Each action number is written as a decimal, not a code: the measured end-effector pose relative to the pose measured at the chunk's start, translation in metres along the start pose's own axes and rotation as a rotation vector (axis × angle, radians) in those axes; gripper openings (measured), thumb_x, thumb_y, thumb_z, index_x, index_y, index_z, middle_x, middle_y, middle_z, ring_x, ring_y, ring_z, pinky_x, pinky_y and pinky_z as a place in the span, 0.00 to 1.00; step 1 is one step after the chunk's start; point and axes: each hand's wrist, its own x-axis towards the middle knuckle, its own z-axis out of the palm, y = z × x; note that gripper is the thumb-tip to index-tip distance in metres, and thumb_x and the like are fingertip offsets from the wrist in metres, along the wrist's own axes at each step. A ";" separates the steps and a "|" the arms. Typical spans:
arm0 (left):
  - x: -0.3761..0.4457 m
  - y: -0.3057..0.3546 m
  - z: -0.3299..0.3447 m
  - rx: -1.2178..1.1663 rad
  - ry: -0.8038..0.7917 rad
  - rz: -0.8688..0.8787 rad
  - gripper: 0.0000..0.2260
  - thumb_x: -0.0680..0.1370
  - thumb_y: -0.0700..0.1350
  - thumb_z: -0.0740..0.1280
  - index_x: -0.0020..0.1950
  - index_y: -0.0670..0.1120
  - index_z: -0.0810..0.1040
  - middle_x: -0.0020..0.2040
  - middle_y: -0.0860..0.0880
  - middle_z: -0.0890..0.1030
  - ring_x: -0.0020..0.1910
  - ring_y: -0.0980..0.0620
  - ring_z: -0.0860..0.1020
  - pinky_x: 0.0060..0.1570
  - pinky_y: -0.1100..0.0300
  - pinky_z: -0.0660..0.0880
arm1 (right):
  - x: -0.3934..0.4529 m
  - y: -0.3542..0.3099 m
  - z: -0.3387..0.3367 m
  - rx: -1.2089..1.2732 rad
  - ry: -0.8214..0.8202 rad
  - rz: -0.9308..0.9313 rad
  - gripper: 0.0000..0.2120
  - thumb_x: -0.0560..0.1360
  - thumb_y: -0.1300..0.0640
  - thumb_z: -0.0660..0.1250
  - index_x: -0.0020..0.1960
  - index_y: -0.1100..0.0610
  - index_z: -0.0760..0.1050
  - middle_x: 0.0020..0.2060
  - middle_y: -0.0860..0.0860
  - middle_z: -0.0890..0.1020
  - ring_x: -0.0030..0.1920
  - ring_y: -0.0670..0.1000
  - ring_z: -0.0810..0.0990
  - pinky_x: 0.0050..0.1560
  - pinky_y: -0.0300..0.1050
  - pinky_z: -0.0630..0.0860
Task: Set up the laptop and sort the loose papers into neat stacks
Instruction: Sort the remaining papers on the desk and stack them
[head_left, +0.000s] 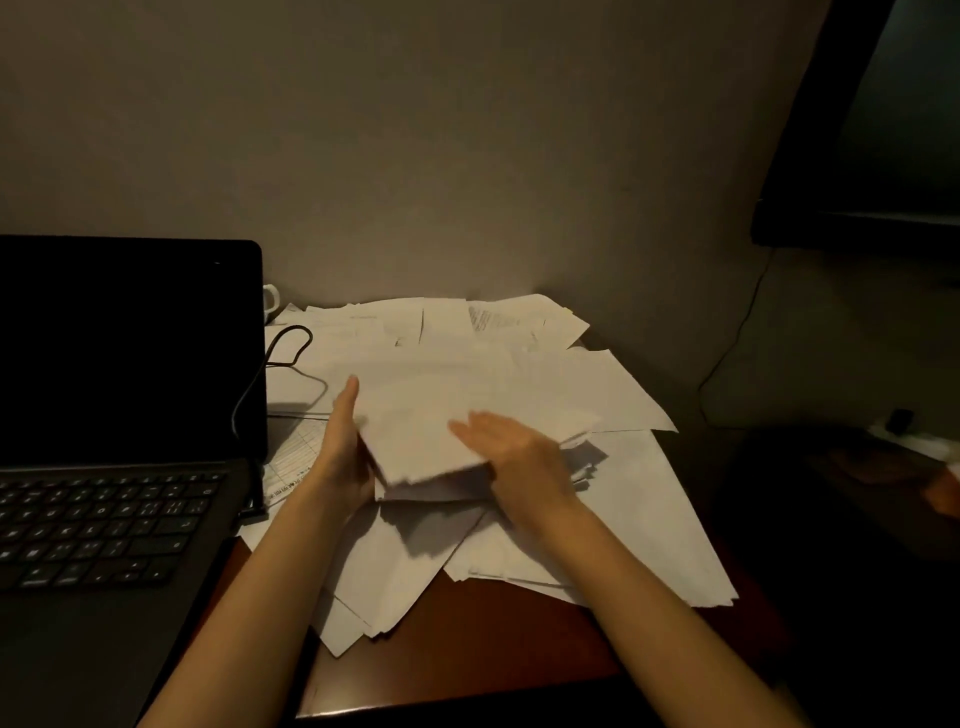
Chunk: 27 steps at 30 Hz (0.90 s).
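Head view: left hand (343, 447) grips a paper bundle (415, 431); right hand (514, 447) lies flat on it, fingers straight. Writing is too blurry to read.

Laptop (124, 415): black body, screen dark, keys black with pale legends. Right of the laptop, loose papers (519, 374): white to cream, a few with faint grey print; one far sheet (483, 318) carries reddish lines. Sheet beside the laptop's hinge (298, 452): ruled grid. Cable (270, 364): black. Table (467, 639): reddish-brown. Mug (270, 301) behind the laptop: white. Wall (415, 130): grey-beige.
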 end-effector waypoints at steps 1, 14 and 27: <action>-0.002 0.001 0.000 -0.005 -0.015 0.004 0.26 0.77 0.65 0.56 0.63 0.47 0.76 0.55 0.42 0.82 0.53 0.43 0.81 0.49 0.49 0.77 | -0.002 -0.004 0.003 -0.064 -0.133 -0.004 0.29 0.70 0.73 0.65 0.69 0.55 0.72 0.62 0.59 0.78 0.62 0.60 0.76 0.61 0.54 0.75; -0.007 -0.007 0.005 0.491 0.071 0.287 0.19 0.76 0.31 0.65 0.66 0.42 0.69 0.57 0.42 0.77 0.56 0.44 0.77 0.58 0.53 0.75 | -0.013 0.021 -0.023 0.457 -0.058 0.610 0.27 0.77 0.37 0.57 0.72 0.47 0.63 0.70 0.49 0.68 0.68 0.50 0.68 0.67 0.54 0.69; -0.030 -0.001 0.033 0.467 0.062 0.840 0.13 0.77 0.38 0.65 0.59 0.50 0.71 0.50 0.56 0.77 0.47 0.61 0.78 0.44 0.69 0.77 | 0.019 0.049 -0.050 0.868 0.532 0.657 0.09 0.74 0.48 0.66 0.48 0.53 0.72 0.40 0.48 0.78 0.38 0.40 0.77 0.40 0.34 0.73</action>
